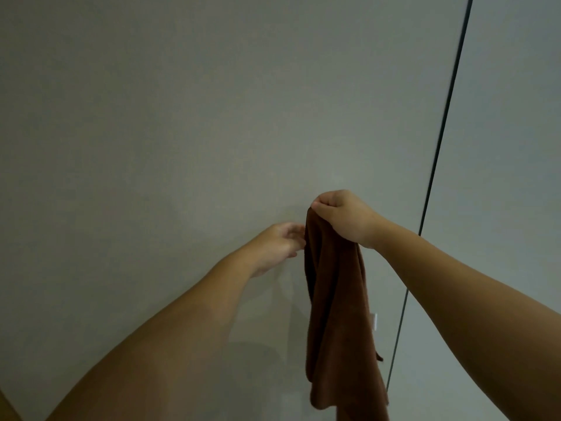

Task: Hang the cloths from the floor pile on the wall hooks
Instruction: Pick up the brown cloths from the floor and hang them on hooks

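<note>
A brown cloth (pixel 337 305) hangs straight down in front of the grey wall (pixel 182 117). My right hand (pixel 343 217) pinches its top corner, fingers curled, close to the wall. My left hand (pixel 280 243) reaches in from the left, and its fingertips touch the cloth's upper left edge; whether they grip it I cannot tell. No hook shows near the top of the cloth; the spot behind my right hand is hidden. The floor pile is out of view.
A thin dark vertical seam (pixel 437 165) runs down the wall to the right of my right arm. A small pale fitting (pixel 375 321) sticks out from the wall just right of the cloth, lower down.
</note>
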`<action>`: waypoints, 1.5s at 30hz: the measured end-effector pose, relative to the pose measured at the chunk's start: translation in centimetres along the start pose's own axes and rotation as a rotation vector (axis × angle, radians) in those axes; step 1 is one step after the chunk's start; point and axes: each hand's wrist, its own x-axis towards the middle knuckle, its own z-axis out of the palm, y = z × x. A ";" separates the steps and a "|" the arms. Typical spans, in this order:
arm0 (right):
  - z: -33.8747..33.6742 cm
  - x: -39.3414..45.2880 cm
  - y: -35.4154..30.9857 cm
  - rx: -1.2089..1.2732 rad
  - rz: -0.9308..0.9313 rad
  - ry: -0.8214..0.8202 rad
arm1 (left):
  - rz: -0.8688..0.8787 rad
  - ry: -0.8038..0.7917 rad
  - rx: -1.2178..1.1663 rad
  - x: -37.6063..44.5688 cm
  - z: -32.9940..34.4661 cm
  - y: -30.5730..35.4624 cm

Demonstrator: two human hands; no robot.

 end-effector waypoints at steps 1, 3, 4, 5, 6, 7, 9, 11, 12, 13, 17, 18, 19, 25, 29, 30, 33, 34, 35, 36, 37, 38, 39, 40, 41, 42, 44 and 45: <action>-0.1 -0.1 0.0 0.002 -0.001 0.002 | 0.016 0.004 -0.006 0.2 0.3 0.0; -0.5 -0.3 0.1 0.001 -0.001 0.009 | 0.038 0.014 -0.038 0.5 0.9 0.0; -0.7 -0.4 0.1 0.001 0.000 0.012 | 0.038 0.033 -0.079 0.7 1.2 0.0; -0.9 -0.5 0.2 0.000 0.003 0.017 | 0.029 0.060 -0.133 0.9 1.5 0.1; -1.1 -0.6 0.4 0.001 0.009 0.020 | 0.016 0.092 -0.180 1.0 1.6 0.3; -1.4 -0.7 0.7 0.006 0.021 0.013 | 0.003 0.133 -0.201 1.3 1.6 0.3; -1.7 -0.8 1.6 -0.009 0.063 -0.037 | 0.003 0.220 -0.162 1.6 1.1 0.7; -1.6 -0.8 2.5 -0.027 0.112 -0.098 | 0.026 0.276 -0.011 1.7 -0.1 1.2; -1.4 -0.9 2.9 -0.010 0.133 -0.129 | 0.035 0.275 0.083 1.6 -0.6 1.5; -1.0 -0.8 3.2 0.024 0.145 -0.154 | 0.044 0.263 0.161 1.4 -1.2 1.9; 0.9 -0.5 2.6 0.136 0.124 -0.143 | 0.071 0.260 0.293 0.3 -3.3 2.9; 1.5 -0.4 2.0 0.110 0.098 -0.129 | 0.074 0.261 0.326 -0.2 -4.0 2.9; 2.0 -0.3 1.5 0.067 0.063 -0.115 | 0.070 0.256 0.370 -0.7 -4.7 2.8; 5.8 1.0 -1.9 -0.039 -0.129 -0.118 | 0.046 0.261 0.569 -5.2 -9.1 1.4; 8.4 1.8 -3.8 -0.104 -0.229 -0.171 | 0.066 0.327 0.651 -8.3 -11.6 0.4; 9.0 1.9 -4.2 -0.107 -0.244 -0.178 | 0.069 0.341 0.673 -8.9 -12.2 0.2; 10.6 2.4 -4.8 -0.071 -0.273 -0.188 | 0.063 0.370 0.714 -10.5 -13.4 0.0; 11.0 2.6 -4.9 -0.052 -0.280 -0.189 | 0.054 0.378 0.714 -10.9 -13.7 0.0; 11.5 2.7 -5.1 -0.030 -0.288 -0.192 | 0.046 0.385 0.710 -11.3 -13.9 0.0; 11.8 2.8 -5.2 -0.008 -0.297 -0.198 | 0.037 0.395 0.705 -11.8 -14.1 0.0; 12.1 2.9 -5.3 0.014 -0.306 -0.208 | 0.030 0.406 0.702 -12.3 -14.2 0.0; 12.4 3.0 -5.4 0.028 -0.314 -0.221 | 0.023 0.419 0.700 -12.7 -14.2 0.0; 12.6 3.1 -5.6 0.039 -0.322 -0.237 | 0.013 0.433 0.701 -13.2 -14.2 0.1; 12.7 3.2 -5.8 0.052 -0.330 -0.256 | -0.004 0.450 0.707 -13.7 -14.1 0.3; 12.9 3.3 -6.0 0.069 -0.344 -0.274 | -0.025 0.469 0.717 -14.3 -13.9 0.5; 13.0 3.3 -6.3 0.086 -0.364 -0.292 | -0.050 0.491 0.723 -14.9 -13.7 0.7; 13.3 3.5 -6.9 0.100 -0.414 -0.330 | -0.095 0.546 0.714 -16.3 -13.2 1.2; 13.5 3.4 -7.3 0.104 -0.443 -0.344 | -0.117 0.577 0.709 -17.1 -12.8 1.4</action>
